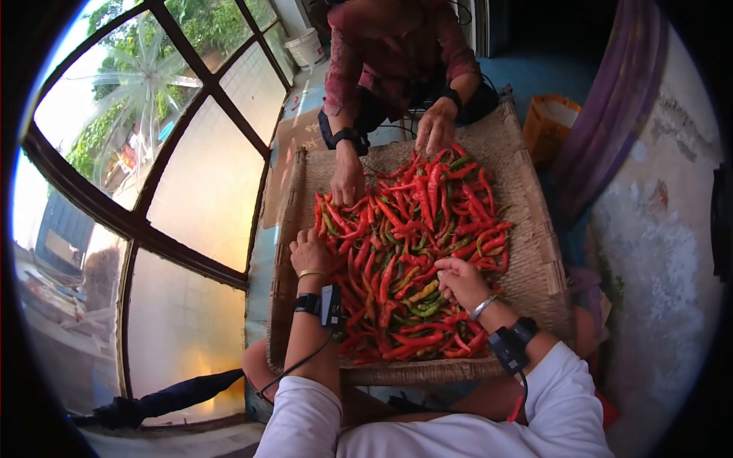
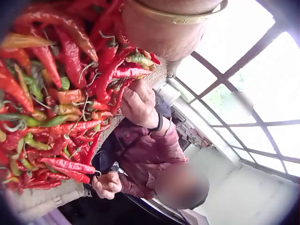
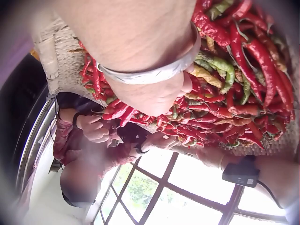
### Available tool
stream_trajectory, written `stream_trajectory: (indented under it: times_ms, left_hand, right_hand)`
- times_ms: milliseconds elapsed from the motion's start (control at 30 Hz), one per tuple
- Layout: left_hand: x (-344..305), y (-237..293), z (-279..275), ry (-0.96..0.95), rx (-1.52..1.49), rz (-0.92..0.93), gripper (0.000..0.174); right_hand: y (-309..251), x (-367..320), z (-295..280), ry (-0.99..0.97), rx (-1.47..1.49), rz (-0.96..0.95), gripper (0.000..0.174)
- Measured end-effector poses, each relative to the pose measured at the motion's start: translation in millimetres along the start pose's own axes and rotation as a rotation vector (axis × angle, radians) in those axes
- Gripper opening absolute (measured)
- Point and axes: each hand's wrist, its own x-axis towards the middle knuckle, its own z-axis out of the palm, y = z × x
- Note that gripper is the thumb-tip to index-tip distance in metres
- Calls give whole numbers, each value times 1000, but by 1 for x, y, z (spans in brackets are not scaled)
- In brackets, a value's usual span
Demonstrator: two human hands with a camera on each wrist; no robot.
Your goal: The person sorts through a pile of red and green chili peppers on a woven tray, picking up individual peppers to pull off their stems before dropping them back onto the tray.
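Observation:
A broad heap of chili peppers (image 1: 416,221), mostly red with some green and yellow ones, lies on a woven tray (image 1: 534,259). My left hand (image 1: 309,254), a gold bangle at its wrist, rests at the left edge of the heap, knuckles up and fingertips hidden. Over the heap's right part is my right hand (image 1: 462,282), with a silver bracelet (image 3: 150,70); its fingers are loosely bent and no pepper shows between them. Yellow and green peppers (image 1: 424,298) lie just left of it. I cannot tell whether my left fingers hold a pepper.
Across the tray, another person's hands (image 1: 348,179) (image 1: 436,126) work at the heap's far edge. A framed window (image 1: 198,175) runs along the left, with a dark folded umbrella (image 1: 175,397) below it. An orange crate (image 1: 551,122) and purple curtain (image 1: 618,99) stand right.

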Motion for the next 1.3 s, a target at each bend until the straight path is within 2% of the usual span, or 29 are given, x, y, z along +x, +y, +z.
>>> stream_trajectory:
  times_ms: [67,133,200,367,400,467,500,567,700,767,800,900,1000,1033,1100,1200,1267,1300]
  left_hand:
    - [11,-23,19,52,5,17,31]
    - [20,-30,16,-258,-218,-174,29]
    - [18,-29,13,-259,-243,-145,29]
    - [6,-12,-17,-332,-275,124,29]
    - [5,-12,-20,-330,-280,125,29]
    - [6,-13,-24,-443,-203,132,26]
    - [6,-14,-26,-437,-209,135,26]
    - [6,-19,-29,-569,-259,204,23]
    - [2,-6,-41,-439,-200,257,20]
    - [1,-1,-45,-201,-323,403,20]
    - [-1,5,-51,-195,-325,406,20]
    - [-14,36,-84,-311,-596,437,18]
    - [-24,60,-78,-325,-579,586,18]
    - [-28,67,-78,-323,-581,580,18]
    - [-36,78,-78,-233,-639,664,17]
    - [-45,90,-87,-202,-743,722,18]
    - [-49,96,-85,-241,-819,789,20]
    - [-50,98,-75,-269,-796,792,21]
  right_hand:
    - [2,1,0,-9,-8,5,29]
    - [5,2,0,-18,-13,6,29]
    - [5,2,1,-25,-34,22,28]
    - [5,2,2,-40,-38,54,28]
    - [6,2,2,-48,-21,61,28]
    - [6,2,2,-47,-36,56,28]
    - [6,2,1,-49,-46,57,28]
    - [4,1,1,-51,-41,56,28]
    - [6,1,2,-66,-39,63,28]
    - [3,0,2,-69,-49,60,28]
    - [3,-1,2,-70,-57,58,28]
    - [2,-2,3,-93,-35,44,28]
    - [0,-5,7,-137,27,30,29]
    - [0,-6,7,-175,44,18,29]
    - [1,-7,6,-217,60,12,31]
    - [-3,-10,7,-309,118,6,35]
    - [-10,-17,10,-323,321,-50,35]
    - [-3,-11,5,-346,312,-62,30]
